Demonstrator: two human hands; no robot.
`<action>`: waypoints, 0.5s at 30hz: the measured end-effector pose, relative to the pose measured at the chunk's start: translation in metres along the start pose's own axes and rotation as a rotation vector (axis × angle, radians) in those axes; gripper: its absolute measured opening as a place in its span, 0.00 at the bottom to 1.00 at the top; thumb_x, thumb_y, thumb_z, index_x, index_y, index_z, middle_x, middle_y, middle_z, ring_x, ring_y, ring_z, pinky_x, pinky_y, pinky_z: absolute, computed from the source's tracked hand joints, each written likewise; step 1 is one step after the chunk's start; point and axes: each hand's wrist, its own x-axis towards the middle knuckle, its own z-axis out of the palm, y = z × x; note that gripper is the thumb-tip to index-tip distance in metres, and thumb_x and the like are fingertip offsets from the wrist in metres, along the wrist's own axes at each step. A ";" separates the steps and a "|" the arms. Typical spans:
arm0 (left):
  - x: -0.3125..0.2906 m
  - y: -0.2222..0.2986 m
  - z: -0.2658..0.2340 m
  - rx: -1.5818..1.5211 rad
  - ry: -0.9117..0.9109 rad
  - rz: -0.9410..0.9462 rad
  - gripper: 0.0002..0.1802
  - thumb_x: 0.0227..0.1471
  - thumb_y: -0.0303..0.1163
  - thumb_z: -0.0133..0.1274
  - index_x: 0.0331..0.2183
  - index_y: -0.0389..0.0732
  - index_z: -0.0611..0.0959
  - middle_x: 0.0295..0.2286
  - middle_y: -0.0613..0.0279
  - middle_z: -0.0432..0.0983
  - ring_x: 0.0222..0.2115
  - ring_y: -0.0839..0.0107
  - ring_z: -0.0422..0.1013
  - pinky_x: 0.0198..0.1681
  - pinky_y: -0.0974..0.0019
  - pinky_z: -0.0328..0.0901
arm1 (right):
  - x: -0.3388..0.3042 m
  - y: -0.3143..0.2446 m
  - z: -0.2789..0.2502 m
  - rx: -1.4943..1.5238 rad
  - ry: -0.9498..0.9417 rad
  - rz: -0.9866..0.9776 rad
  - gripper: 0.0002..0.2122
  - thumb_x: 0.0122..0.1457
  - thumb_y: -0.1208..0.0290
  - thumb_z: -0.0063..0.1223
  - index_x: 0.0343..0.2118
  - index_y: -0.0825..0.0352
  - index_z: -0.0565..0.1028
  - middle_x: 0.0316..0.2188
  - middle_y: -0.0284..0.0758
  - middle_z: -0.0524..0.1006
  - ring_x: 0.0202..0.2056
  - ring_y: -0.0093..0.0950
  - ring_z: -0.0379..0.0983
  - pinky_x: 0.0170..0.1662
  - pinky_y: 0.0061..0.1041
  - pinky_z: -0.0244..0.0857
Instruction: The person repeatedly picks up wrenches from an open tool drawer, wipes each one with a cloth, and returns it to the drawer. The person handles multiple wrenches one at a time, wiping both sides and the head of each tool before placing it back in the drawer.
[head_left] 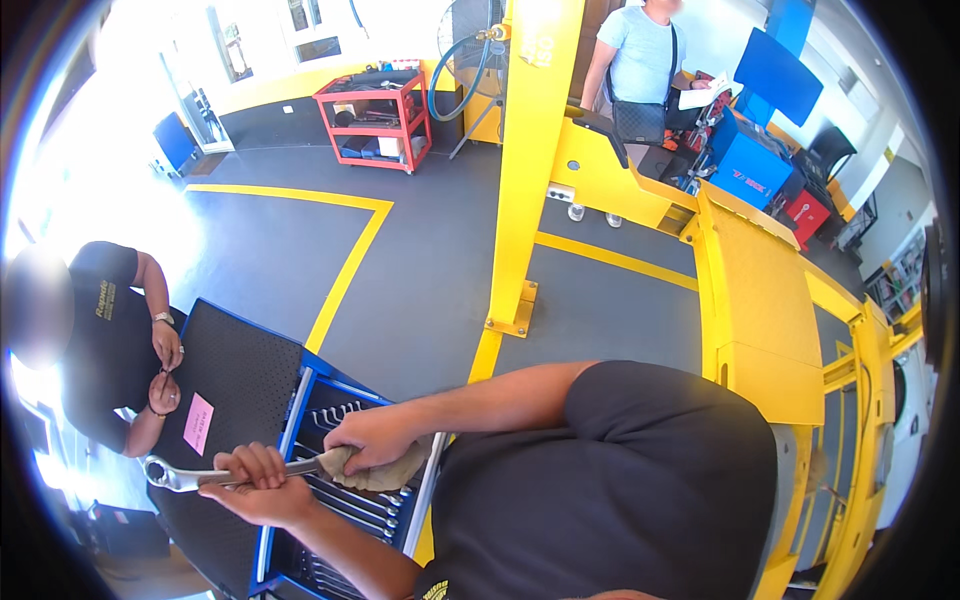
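A large chrome combination wrench (178,476) lies across my two hands, its ring end pointing left. My left hand (262,487) is closed round the shaft near that ring end. Further along the shaft, my right hand (368,440) is closed on a beige cloth (385,472), which wraps the wrench's other end and hides it. Beneath both hands is an open blue tool drawer (283,440) with several smaller wrenches (365,508) laid in rows.
The cabinet's black top mat (240,350) bears a pink card (198,424). Another person (100,340) stands at its left, hands together. A yellow lift post (530,170) rises ahead, with a red tool cart (375,120) beyond. At the back right stands a person with papers (712,92).
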 end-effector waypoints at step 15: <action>-0.078 0.011 -0.064 0.920 -0.057 0.117 0.22 0.72 0.45 0.42 0.51 0.36 0.73 0.49 0.51 0.73 0.50 0.59 0.71 0.54 0.54 0.65 | 0.081 -0.023 0.033 0.485 0.496 0.009 0.13 0.72 0.65 0.50 0.47 0.68 0.79 0.38 0.33 0.81 0.38 0.21 0.77 0.39 0.21 0.71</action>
